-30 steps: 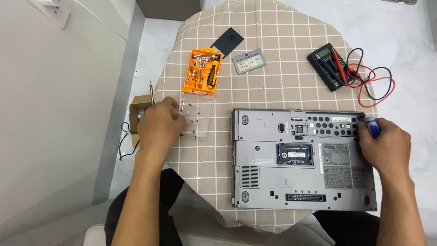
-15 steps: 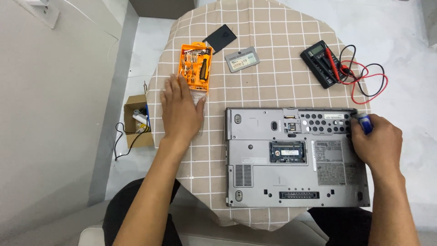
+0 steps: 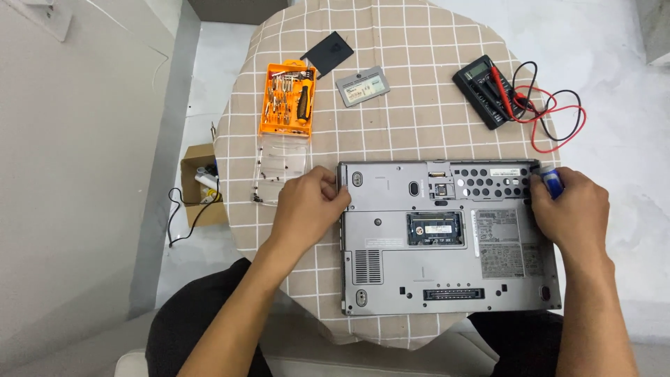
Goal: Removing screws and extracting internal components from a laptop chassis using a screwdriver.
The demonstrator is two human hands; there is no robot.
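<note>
1. Left hand [image 3: 307, 209] has come off the clear plastic lid [image 3: 281, 171] lying just below the orange screwdriver bit case [image 3: 287, 98]. A sec ago it was flat over there; now it's on the left edge of the flipped-over silver-grey laptop [image 3: 447, 234], fingers curled round the rim near the back corner.
2. Right hand [image 3: 569, 209] hasn't really budged: same back-right corner, grip pinched round a small blue-handled screwdriver [image 3: 553, 182]. Tip is hidden behind the fingers, so can't tell if it's seated in a screw.
3. My read: the left hand went from the parts side to bracing the chassis, so work's at that corner w/ the body steadied.
4. Laptop lies underside up on the checked beige cloth of the round worktop [image 3: 419, 112], front edge towards the person. Memory bay in the middle is open, green board showing. Two covers lie farther back: a small black panel [image 3: 326, 54] and a grey plate [image 3: 362, 86].
5. Black multimeter [image 3: 487, 89] w/ red and black leads sits far right, well apart.
</note>
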